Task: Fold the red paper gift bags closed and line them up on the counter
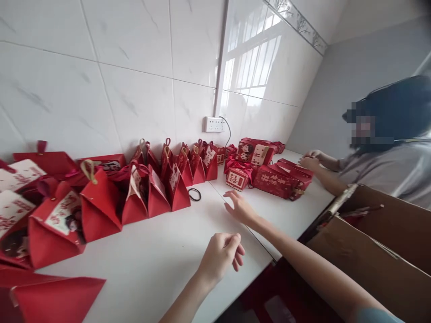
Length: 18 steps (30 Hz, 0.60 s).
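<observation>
Ribboned box [235,180] sits on the bench [161,255], just beyond the right hand [241,208], the nearer one, whose fingers spread loosely with nothing visible in them. The left hand [219,256] half-curls, palm hidden; whether it holds anything cannot be told. The box's long axis is unclear.
</observation>
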Available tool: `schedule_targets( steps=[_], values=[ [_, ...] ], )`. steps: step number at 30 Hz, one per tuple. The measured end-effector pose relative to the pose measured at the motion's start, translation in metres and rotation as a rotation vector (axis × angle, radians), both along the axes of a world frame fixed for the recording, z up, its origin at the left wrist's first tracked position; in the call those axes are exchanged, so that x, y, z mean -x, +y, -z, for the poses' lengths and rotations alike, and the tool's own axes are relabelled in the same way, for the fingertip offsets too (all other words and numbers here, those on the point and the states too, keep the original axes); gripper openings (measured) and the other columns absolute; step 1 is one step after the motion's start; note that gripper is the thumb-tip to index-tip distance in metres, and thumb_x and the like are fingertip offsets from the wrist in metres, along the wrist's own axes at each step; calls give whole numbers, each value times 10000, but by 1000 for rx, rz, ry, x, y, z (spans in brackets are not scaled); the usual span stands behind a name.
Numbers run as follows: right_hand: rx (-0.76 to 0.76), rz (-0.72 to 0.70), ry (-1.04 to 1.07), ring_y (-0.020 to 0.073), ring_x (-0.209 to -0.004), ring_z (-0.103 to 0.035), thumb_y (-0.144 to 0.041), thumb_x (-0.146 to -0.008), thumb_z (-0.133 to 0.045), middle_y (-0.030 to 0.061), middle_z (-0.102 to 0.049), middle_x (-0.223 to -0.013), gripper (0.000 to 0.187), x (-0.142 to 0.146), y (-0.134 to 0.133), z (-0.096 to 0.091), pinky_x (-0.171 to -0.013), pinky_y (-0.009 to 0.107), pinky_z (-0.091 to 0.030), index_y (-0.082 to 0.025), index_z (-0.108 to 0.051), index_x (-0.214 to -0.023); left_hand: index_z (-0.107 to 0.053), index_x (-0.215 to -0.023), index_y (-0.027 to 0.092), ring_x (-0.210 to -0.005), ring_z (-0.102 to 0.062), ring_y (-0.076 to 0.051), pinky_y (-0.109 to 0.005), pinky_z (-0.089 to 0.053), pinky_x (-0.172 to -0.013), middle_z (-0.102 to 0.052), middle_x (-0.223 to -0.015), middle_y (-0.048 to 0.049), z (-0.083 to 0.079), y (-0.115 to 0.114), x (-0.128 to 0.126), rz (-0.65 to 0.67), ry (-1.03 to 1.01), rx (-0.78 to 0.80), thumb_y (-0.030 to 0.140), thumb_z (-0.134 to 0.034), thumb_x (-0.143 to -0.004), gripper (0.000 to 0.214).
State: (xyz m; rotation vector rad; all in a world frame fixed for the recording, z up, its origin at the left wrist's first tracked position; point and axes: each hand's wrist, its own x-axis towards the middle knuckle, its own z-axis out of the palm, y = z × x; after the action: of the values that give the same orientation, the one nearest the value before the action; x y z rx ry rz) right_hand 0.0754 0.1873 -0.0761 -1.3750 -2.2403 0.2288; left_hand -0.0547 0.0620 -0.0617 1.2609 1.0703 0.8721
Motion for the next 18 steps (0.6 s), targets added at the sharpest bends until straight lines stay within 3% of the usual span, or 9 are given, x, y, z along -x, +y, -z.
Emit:
schedule_targets(
  steps=[4, 9, 14, 18],
  values=[
    [-39, 331, -103, 284, -1241, -474, -149, -880, -474, 184, -511, -1305, 282, -63, 20, -31, -1032, 438, -393, -131, -588, -1138, -532, -558, 168, -410, -491, -113, -260, -386, -504, -533, -463, 3, 1, -1, 0, 33, 23, 8, 495, -486, -828, 427],
    [-62, 779, -174, 415, -1337, -318, -32, -845, -378, 329, -335, -1412, 479, -116, 29, -55, -1020, 582, -295, 5, -419, -1321, -541, -575, 168, -434, -501, -117, -276, -406, -560, -544, -481, 11, 0, -3, 0, 47, 66, 13, 530, -500, -824, 441],
    [-17, 852, -245, 346, -1166, -494, -7, -821, -386, 257, -516, -1245, 478, -131, 20, -52, -915, 495, -383, -87, -472, -1283, -547, -579, 171, -443, -510, -129, -292, -413, -577, -550, -485, 9, 1, -1, 0, 44, 90, 12, 599, -534, -780, 473],
    [-25, 849, -275, 354, -1178, -470, -68, -881, -380, 273, -518, -1207, 327, -134, 15, -58, -931, 470, -354, -57, -567, -1149, -549, -576, 171, -442, -513, -129, -287, -405, -564, -550, -487, 8, 1, 1, 1, 35, 93, 10, 607, -530, -772, 479]
  ],
)
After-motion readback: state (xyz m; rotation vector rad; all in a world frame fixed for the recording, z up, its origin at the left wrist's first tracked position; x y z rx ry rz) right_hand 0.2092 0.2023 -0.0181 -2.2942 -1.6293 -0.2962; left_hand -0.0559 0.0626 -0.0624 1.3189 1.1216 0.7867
